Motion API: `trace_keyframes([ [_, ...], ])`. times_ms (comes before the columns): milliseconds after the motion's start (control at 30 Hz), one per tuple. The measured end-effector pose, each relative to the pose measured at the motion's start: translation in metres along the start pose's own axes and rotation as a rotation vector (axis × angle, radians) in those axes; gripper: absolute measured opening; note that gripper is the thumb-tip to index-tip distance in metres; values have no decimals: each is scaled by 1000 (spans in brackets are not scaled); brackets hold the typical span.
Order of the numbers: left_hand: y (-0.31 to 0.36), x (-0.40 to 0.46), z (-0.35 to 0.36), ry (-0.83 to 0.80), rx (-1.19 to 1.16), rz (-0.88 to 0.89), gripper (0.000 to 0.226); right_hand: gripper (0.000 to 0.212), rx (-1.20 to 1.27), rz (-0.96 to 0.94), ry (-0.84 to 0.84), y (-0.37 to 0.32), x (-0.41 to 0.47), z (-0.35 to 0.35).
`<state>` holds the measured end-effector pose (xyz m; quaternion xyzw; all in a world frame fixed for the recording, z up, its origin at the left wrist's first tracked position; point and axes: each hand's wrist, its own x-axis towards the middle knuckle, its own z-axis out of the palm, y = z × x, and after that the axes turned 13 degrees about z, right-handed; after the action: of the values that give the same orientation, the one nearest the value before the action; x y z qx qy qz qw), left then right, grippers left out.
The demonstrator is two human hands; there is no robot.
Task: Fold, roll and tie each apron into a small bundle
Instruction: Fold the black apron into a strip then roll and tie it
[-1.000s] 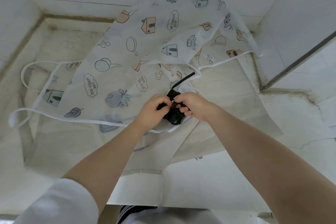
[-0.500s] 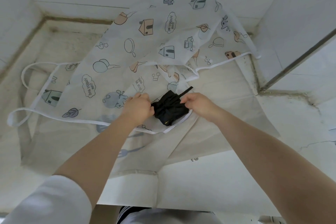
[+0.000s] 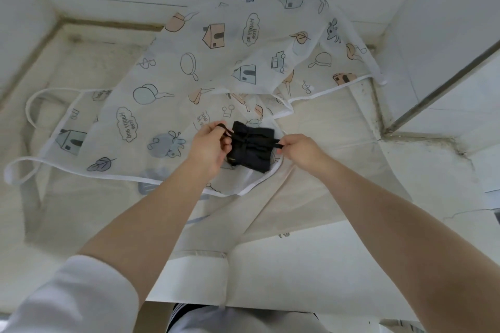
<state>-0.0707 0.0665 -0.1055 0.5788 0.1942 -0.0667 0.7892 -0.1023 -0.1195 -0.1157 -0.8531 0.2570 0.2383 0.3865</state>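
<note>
We saw the black bundle (image 3: 253, 149) lying on the printed apron (image 3: 189, 67), between our hands. The left hand (image 3: 209, 147) and right hand (image 3: 299, 149) each pinched a strap end, pulled outward.

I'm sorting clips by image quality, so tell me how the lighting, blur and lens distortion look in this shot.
Head view: soft, even light with no glare and only faint shadows; wide-angle lens bows the wall edges and stretches the forearms; the black bundle is so dark its folds barely read, while the printed apron is sharp; left hand and right hand show little blur.
</note>
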Motion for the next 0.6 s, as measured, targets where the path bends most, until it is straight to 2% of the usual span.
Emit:
trace_keyframes([
  [67, -4, 3, -7, -50, 58, -4, 23, 31, 46, 19, 17, 1, -1, -7],
  [200, -13, 10, -23, -69, 287, 43, 24, 28, -19, 57, 10, -1, -3, -9],
  [267, -9, 8, -19, -75, 308, 27, 26, 31, 188, 126, -86, -4, -5, -8],
  [367, 2, 4, -9, -206, 190, 38, 32, 26, 663, 66, -243, -14, -14, -4],
  [467, 10, 1, -1, -378, 31, 77, 36, 27, 799, -73, -238, -26, -18, 2],
  [533, 13, -1, 3, -375, -179, 40, 41, 33, 844, -123, -217, -34, -16, 8],
  [600, 17, 1, 7, -313, -256, -12, 48, 36, 985, -90, -234, -41, -18, 7],
])
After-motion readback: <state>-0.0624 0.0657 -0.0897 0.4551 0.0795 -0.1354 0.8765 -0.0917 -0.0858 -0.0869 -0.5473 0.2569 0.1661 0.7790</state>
